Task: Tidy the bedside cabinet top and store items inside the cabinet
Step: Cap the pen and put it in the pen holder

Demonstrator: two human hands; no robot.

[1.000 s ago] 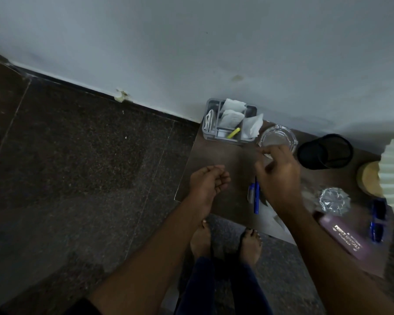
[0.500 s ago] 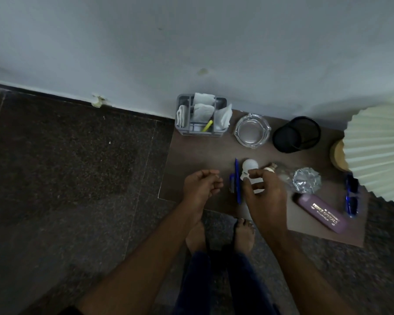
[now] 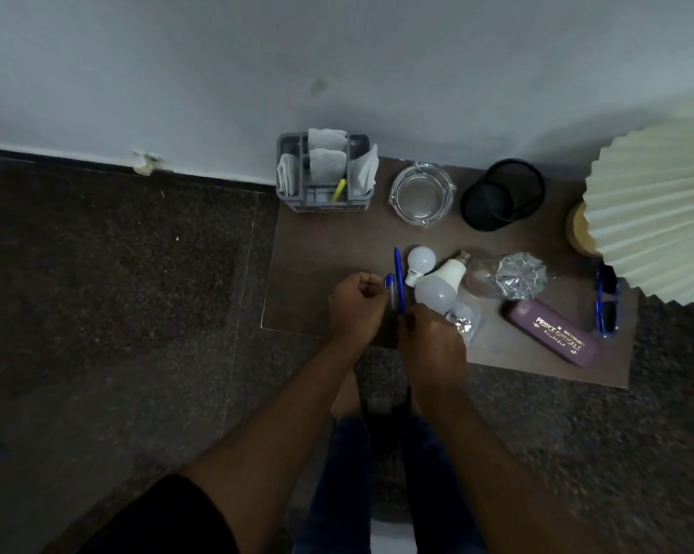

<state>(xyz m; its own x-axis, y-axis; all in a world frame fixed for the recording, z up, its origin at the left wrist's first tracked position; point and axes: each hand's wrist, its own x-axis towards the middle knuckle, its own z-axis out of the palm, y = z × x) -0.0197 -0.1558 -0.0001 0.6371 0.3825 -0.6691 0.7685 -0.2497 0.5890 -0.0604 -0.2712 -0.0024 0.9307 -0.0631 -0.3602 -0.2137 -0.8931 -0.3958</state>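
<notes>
Looking down past dark trouser legs (image 3: 381, 485), I see a speckled dark stone floor (image 3: 137, 293). Beyond it the low brown worktop (image 3: 321, 253) of the cabinet stands against a pale wall (image 3: 337, 54). The light is dim.

The worktop's front edge runs just under both wrists, and its left front corner lies just left of the left grip. A bare stretch of brown lies between that grip and the grey caddy (image 3: 325, 199) at the back left corner.

The right side is crowded. Nearest is a purple spectacle case (image 3: 553, 333). Behind it are a large bulb (image 3: 437, 291) just beside a small bulb (image 3: 420, 258), a crumpled clear wrapper (image 3: 511, 273), and blue sunglasses (image 3: 607, 303) by the right edge. Along the wall stand a glass ashtray (image 3: 422, 192), a black mesh cup (image 3: 501, 195) and a pleated lamp shade (image 3: 657, 217) that overhangs the right edge.

The right grip (image 3: 433, 345) is closed, its fingertips pinching the near end of the blue pen (image 3: 399, 277). The pen points away toward the wall, just left of the bulbs. The left grip (image 3: 357, 309) is curled right beside a short blue-capped pen (image 3: 390, 287). I cannot tell whether it holds that pen.
</notes>
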